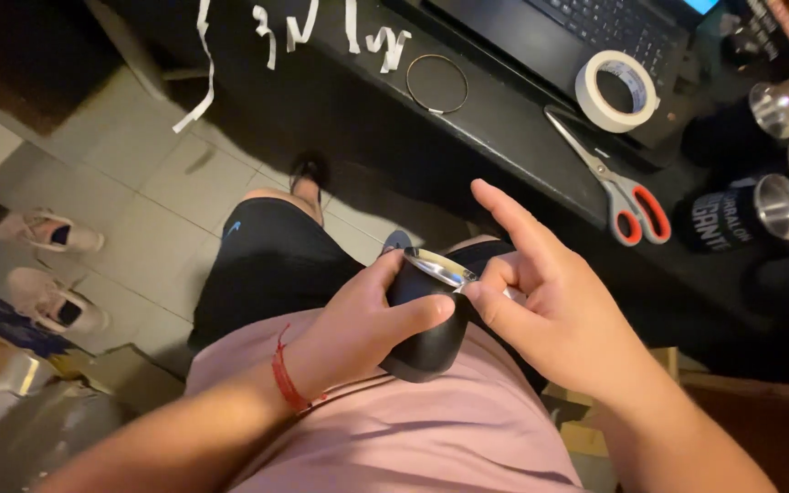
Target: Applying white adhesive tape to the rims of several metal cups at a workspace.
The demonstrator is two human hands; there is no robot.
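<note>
Left hand (pixel 372 315) cradles black cup (pixel 424 342); right hand (pixel 541 292) pinches its rim.

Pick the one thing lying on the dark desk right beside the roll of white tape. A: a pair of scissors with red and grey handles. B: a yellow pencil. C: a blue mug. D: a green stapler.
A: the pair of scissors with red and grey handles lies on the dark desk just below the roll of white tape.

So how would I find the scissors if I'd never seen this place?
Look at the long black desk and its roll of white tape. The scissors lie just below it, near the edge. Nothing else there has orange-red handles.
</note>
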